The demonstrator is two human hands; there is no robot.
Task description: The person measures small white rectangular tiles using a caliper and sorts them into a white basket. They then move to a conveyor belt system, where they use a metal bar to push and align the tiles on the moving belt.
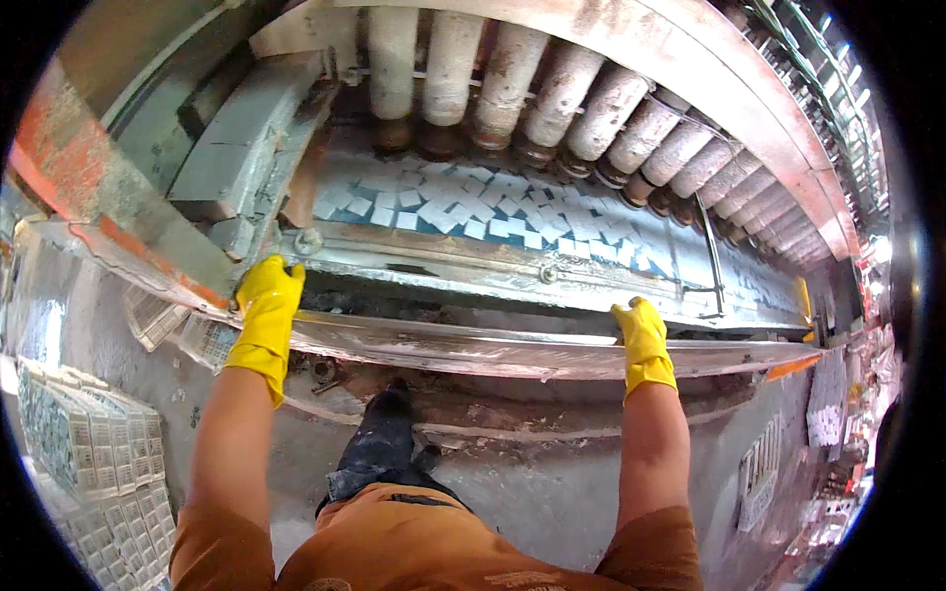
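A long, wet metal panel (473, 347) runs along the front of a large machine, with a dark gap between it and the machine bed. My left hand (268, 307), in a yellow rubber glove, is closed over the panel's top edge near its left end. Further right, my right hand (643, 340), gloved the same way, has its fingers curled over that same edge. The undersides of both grips are hidden. Behind the panel, many small pale square tiles (473, 202) lie scattered and overlapping on the wet bed.
A row of thick, dirty cylinders (507, 79) stands over the bed, under a curved-looking beam (709, 49). An orange-edged post (108, 187) rises at left. White plastic crates (99, 433) are stacked on the left floor; another crate (759, 473) lies at right.
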